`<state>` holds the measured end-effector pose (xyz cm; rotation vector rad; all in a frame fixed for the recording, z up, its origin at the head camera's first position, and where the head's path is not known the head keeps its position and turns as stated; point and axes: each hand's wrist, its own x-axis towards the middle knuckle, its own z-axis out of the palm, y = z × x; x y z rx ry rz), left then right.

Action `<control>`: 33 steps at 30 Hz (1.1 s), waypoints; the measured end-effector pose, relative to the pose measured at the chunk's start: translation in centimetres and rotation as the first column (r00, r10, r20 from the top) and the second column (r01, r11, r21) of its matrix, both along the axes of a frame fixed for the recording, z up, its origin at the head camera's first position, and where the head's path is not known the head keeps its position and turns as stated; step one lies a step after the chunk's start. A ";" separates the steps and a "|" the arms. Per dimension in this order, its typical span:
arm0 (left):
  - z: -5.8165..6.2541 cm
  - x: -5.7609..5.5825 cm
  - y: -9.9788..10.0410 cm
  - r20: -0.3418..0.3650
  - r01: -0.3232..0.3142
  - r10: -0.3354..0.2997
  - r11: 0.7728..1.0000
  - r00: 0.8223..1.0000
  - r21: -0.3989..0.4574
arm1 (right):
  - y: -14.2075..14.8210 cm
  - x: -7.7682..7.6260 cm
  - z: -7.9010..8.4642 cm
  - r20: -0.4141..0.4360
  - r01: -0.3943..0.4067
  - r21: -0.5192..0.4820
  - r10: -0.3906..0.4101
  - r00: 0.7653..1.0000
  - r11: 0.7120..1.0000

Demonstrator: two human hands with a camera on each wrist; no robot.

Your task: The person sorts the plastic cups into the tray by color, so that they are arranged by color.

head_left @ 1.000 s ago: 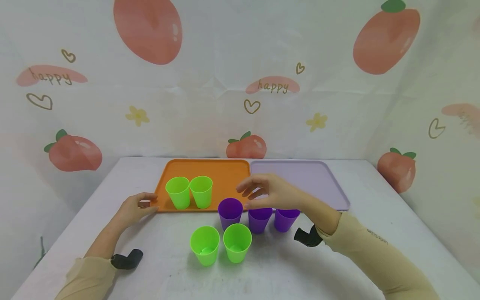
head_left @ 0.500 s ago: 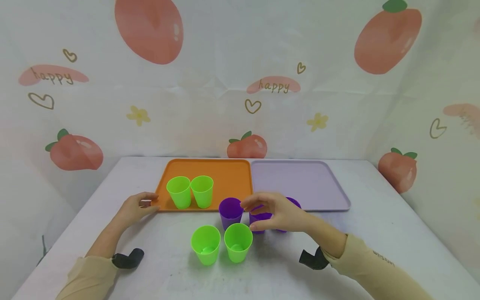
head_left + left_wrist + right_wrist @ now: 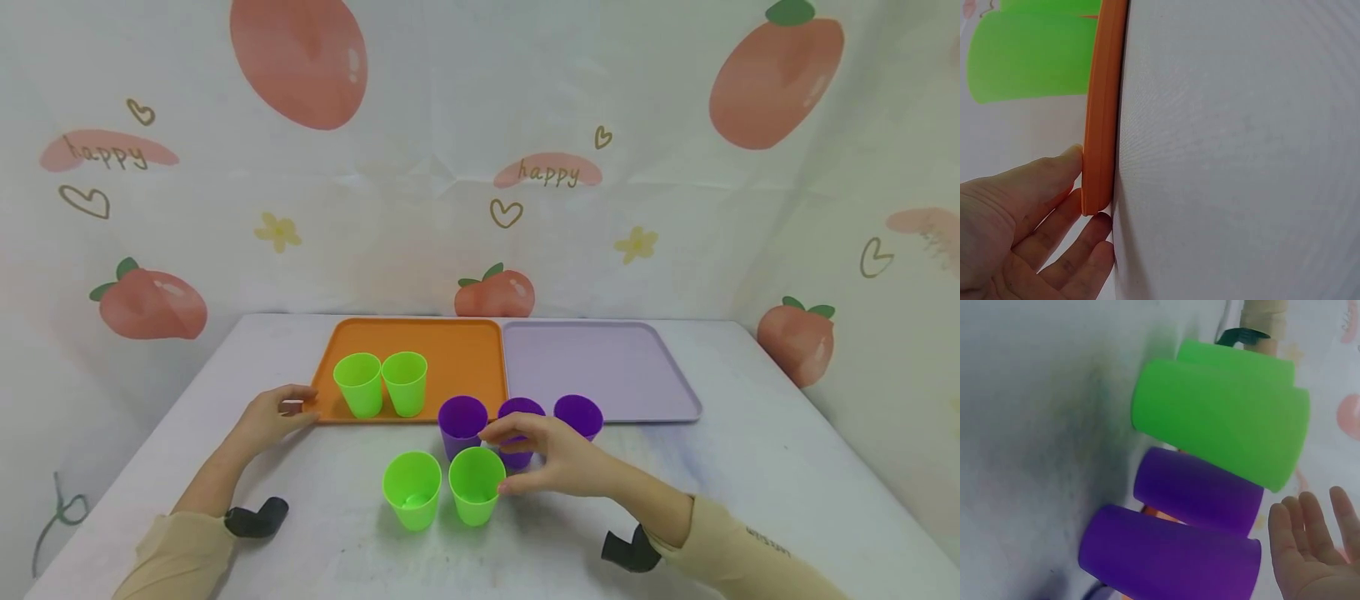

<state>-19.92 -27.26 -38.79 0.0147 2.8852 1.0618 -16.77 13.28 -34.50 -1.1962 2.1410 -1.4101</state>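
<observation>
My left hand holds the near left corner of an orange tray, thumb and fingertips at its rim. My right hand, fingers spread and slightly bent, hovers right beside the rim of a green cup, with nothing between its fingers. To that cup's left stands another green cup. Behind them three purple cups stand upright in a row: the left one, the middle one partly hidden by my right hand, and the right one. Two green cups stand on the orange tray.
A pale lilac tray lies against the orange tray's right edge. Both trays are at the back of the white table, near a fruit-patterned cloth. The purple cups stand close to the trays' front edges.
My right hand has come down and toward me, from over the purple cups to the side of the near right green cup. My left hand stays at the tray corner.
</observation>
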 end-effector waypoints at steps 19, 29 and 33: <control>-0.5 -0.2 -0.1 0.013 -0.014 0.014 1.000 1.000 -0.004 | -0.6 0.7 -2.1 -0.061 0.064 -0.008 -0.065 0.996 0.998; -0.3 -0.1 -0.1 0.005 -0.014 0.014 1.000 1.000 -0.010 | -0.8 0.9 -2.4 -0.094 0.072 -0.029 -0.074 0.993 0.997; -0.4 -0.2 -0.1 0.006 -0.014 0.015 1.000 1.000 -0.005 | -0.9 1.0 -2.4 -0.099 0.078 -0.027 -0.080 0.992 0.997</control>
